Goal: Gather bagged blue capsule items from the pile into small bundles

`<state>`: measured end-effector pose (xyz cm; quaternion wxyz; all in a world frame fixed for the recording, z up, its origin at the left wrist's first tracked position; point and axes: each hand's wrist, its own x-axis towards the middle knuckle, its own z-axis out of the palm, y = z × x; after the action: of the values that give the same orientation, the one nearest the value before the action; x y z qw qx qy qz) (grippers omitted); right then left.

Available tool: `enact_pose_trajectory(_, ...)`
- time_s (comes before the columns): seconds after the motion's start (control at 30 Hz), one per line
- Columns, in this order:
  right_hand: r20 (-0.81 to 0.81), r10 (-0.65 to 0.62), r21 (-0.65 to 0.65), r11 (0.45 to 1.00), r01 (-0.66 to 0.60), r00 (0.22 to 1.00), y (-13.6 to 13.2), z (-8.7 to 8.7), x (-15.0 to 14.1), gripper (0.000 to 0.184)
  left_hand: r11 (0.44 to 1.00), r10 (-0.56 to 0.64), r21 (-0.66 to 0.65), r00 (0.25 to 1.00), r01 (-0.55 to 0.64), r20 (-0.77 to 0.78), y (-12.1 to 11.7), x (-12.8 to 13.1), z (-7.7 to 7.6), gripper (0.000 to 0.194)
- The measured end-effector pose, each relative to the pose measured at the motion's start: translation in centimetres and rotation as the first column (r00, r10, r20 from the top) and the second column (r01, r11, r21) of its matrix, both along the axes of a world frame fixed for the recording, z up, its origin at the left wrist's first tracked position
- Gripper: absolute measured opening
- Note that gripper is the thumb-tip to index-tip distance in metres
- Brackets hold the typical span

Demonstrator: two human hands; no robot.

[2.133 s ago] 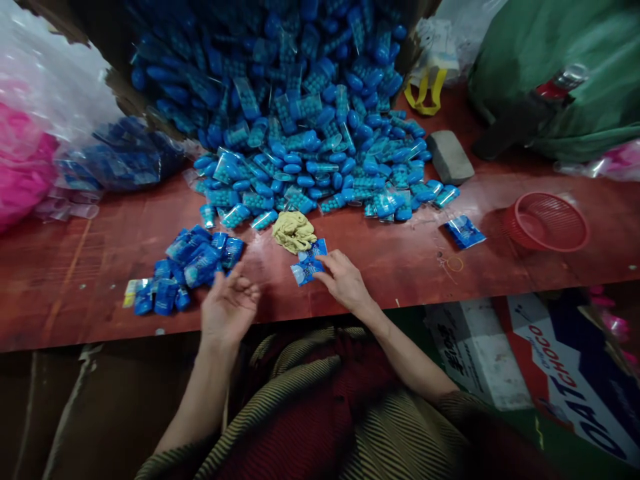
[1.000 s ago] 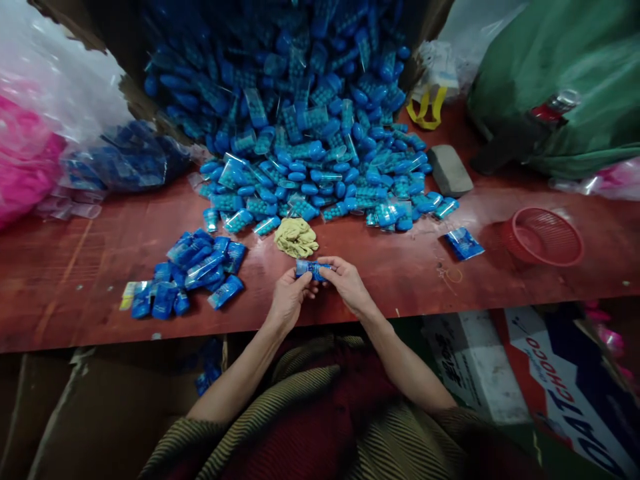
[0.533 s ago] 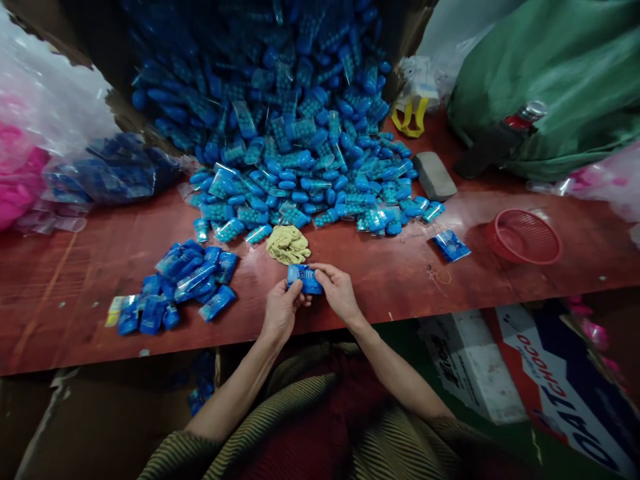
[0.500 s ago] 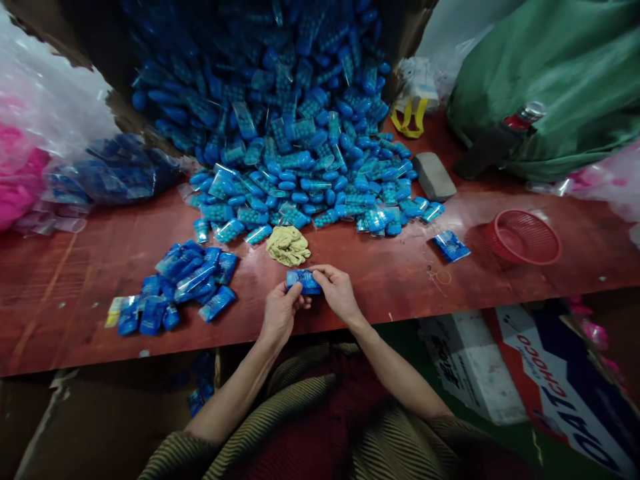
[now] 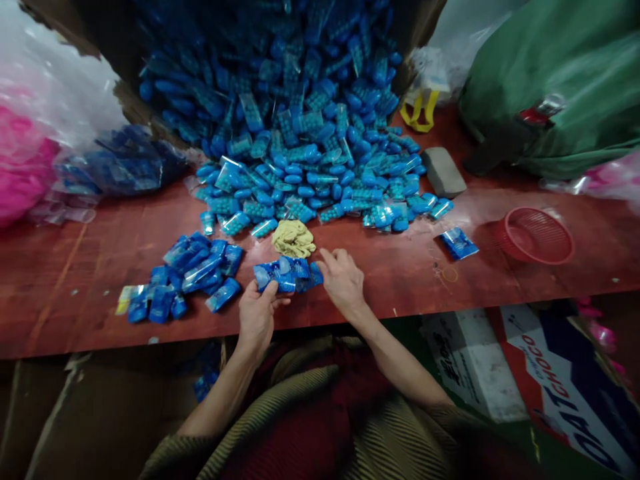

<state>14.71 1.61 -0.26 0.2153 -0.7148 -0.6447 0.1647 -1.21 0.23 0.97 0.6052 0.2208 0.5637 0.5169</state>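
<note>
the crumpled yellow cloth point(image 5: 294, 239) lies on the red table point(image 5: 400, 280). on its near side, the left hand point(image 5: 257, 313) pinches blue sachets point(image 5: 285, 268) between thumb and fingers at their left end; they reach across, just in front of the cloth, overlapping one another. the right hand point(image 5: 344, 283) is near and to the right of the cloth, at the sachets' other end, fingers loosely bent; whether it pinches or touches them, i cannot tell.

left of the cloth and a bit nearer sits a loose pile of blue packets point(image 5: 197, 263). just behind the cloth begins a big heap of clear, blue-ended containers point(image 5: 300, 167) with turquoise beads inside. well to the right of the cloth lies a single blue packet point(image 5: 457, 243), and beyond that, farther right, a red mesh basket point(image 5: 536, 235). a grey block point(image 5: 443, 172) rests behind and to the right of the cloth.
</note>
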Motion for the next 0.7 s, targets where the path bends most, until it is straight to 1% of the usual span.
enact_pose_trajectory(0.03,-0.112,-0.024,0.027,0.999,0.027,0.993,-0.2,0.3,0.0,0.033,1.000,0.001,0.015,1.000,-0.002,0.002,0.1,0.2,0.1,0.040)
enact_pose_trajectory(0.07,-0.259,-0.026,0.024,0.999,0.033,0.965,-0.3,0.5,-0.1,0.035,1.000,-0.004,0.025,1.000,0.003,0.009,0.1,0.4,0.3,0.040)
enact_pose_trajectory(0.1,-0.427,-0.012,-0.014,1.000,0.006,0.904,-0.4,0.7,-0.2,0.037,0.999,-0.017,0.031,1.000,0.016,0.022,0.2,0.6,0.3,0.040)
enact_pose_trajectory(0.13,-0.594,0.000,-0.078,0.995,-0.058,0.804,-0.4,0.7,-0.4,0.040,0.999,-0.034,0.035,0.999,0.033,0.039,0.3,1.0,0.4,0.040)
enact_pose_trajectory(0.17,-0.735,-0.008,-0.144,0.979,-0.143,0.679,-0.3,0.6,-0.6,0.043,0.998,-0.057,0.039,0.997,0.054,0.061,0.4,1.3,0.4,0.041)
enact_pose_trajectory(0.2,-0.833,-0.043,-0.192,0.957,-0.216,0.551,-0.2,0.4,-0.8,0.045,0.996,-0.081,0.046,0.993,0.077,0.090,0.5,1.6,0.4,0.041)
enact_pose_trajectory(0.23,-0.891,-0.090,-0.220,0.943,-0.249,0.445,-0.1,0.1,-0.9,0.047,0.994,-0.106,0.055,0.987,0.100,0.120,0.6,1.9,0.3,0.041)
enact_pose_trajectory(0.27,-0.919,-0.132,-0.233,0.942,-0.241,0.371,0.1,-0.3,-1.0,0.048,0.991,-0.126,0.064,0.981,0.118,0.148,0.8,2.1,0.2,0.041)
enact_pose_trajectory(0.3,-0.929,-0.160,-0.235,0.952,-0.198,0.335,0.3,-0.7,-1.0,0.050,0.989,-0.141,0.070,0.975,0.131,0.170,1.0,2.3,0.1,0.041)
enact_pose_trajectory(0.33,-0.927,-0.171,-0.228,0.964,-0.136,0.335,0.5,-1.1,-0.9,0.051,0.988,-0.150,0.070,0.972,0.139,0.183,1.1,2.4,-0.2,0.042)
enact_pose_trajectory(0.37,-0.913,-0.167,-0.212,0.974,-0.081,0.373,0.7,-1.4,-0.8,0.051,0.988,-0.153,0.065,0.970,0.143,0.188,1.3,2.4,-0.4,0.042)
enact_pose_trajectory(0.4,-0.883,-0.145,-0.188,0.981,-0.053,0.446,0.8,-1.7,-0.7,0.047,0.988,-0.151,0.056,0.971,0.143,0.183,1.5,2.3,-0.7,0.042)
enact_pose_trajectory(0.43,-0.829,-0.105,-0.159,0.986,-0.052,0.550,0.9,-1.9,-0.7,0.039,0.989,-0.145,0.044,0.974,0.140,0.174,1.7,2.2,-0.9,0.042)
enact_pose_trajectory(0.47,-0.741,-0.051,-0.128,0.990,-0.065,0.670,0.9,-2.1,-0.8,0.030,0.991,-0.137,0.030,0.977,0.134,0.164,1.8,1.9,-1.2,0.042)
enact_pose_trajectory(0.5,-0.620,0.004,-0.098,0.992,-0.083,0.784,0.9,-2.2,-1.0,0.022,0.992,-0.124,0.015,0.981,0.123,0.152,1.8,1.6,-1.4,0.042)
enact_pose_trajectory(0.53,-0.479,0.054,-0.078,0.992,-0.103,0.876,0.8,-2.2,-1.2,0.019,0.994,-0.106,0.005,0.985,0.106,0.140,1.9,1.2,-1.5,0.041)
enact_pose_trajectory(0.57,-0.340,0.094,-0.067,0.990,-0.124,0.936,0.7,-2.2,-1.4,0.021,0.996,-0.086,-0.001,0.988,0.087,0.127,1.8,0.9,-1.6,0.040)
enact_pose_trajectory(0.6,-0.229,0.122,-0.062,0.988,-0.140,0.966,0.6,-2.1,-1.6,0.024,0.998,-0.068,-0.003,0.991,0.068,0.115,1.8,0.5,-1.7,0.038)
enact_pose_trajectory(0.63,-0.158,0.139,-0.055,0.987,-0.149,0.978,0.5,-2.0,-1.8,0.026,0.998,-0.057,-0.005,0.993,0.057,0.105,1.7,0.1,-1.7,0.037)
enact_pose_trajectory(0.67,-0.131,0.142,-0.038,0.988,-0.148,0.981,0.5,-1.9,-1.9,0.027,0.998,-0.054,-0.008,0.994,0.055,0.098,1.6,-0.2,-1.6,0.037)
enact_pose_trajectory(0.7,-0.142,0.127,-0.006,0.992,-0.129,0.982,0.5,-1.7,-1.9,0.028,0.998,-0.060,-0.010,0.994,0.061,0.095,1.5,-0.4,-1.6,0.036)
